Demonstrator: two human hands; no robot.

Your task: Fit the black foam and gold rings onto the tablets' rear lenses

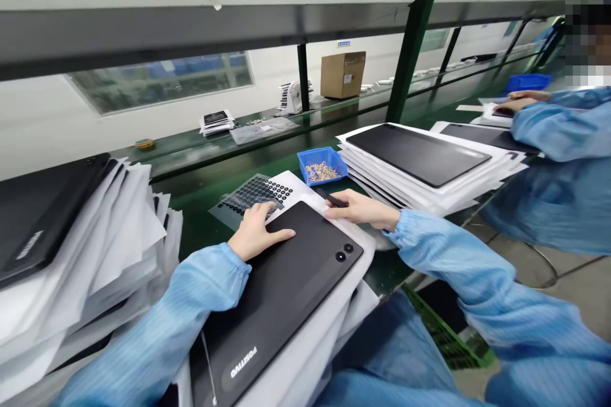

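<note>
A black tablet back cover (286,286) marked POSITIVO, with two round camera rings near one corner, lies on a stack of white sheets in front of me. My left hand (260,232) rests at its upper left edge, thumb stretched out over the cover. Its fingertips reach the sheet of black ring stickers (260,194), which lies just beyond the cover. My right hand (360,208) is closed around a slim black pen-like tool (330,198), held above the cover's far edge. What the tool's tip touches I cannot tell.
At left stands a tall stack of black covers (48,216) between white sheets; another stack (420,152) is at right. A blue tray (323,166) holds small tan rings. A co-worker's sleeve (563,130) shows at far right. A shelf (214,19) runs overhead, with a green post (410,57).
</note>
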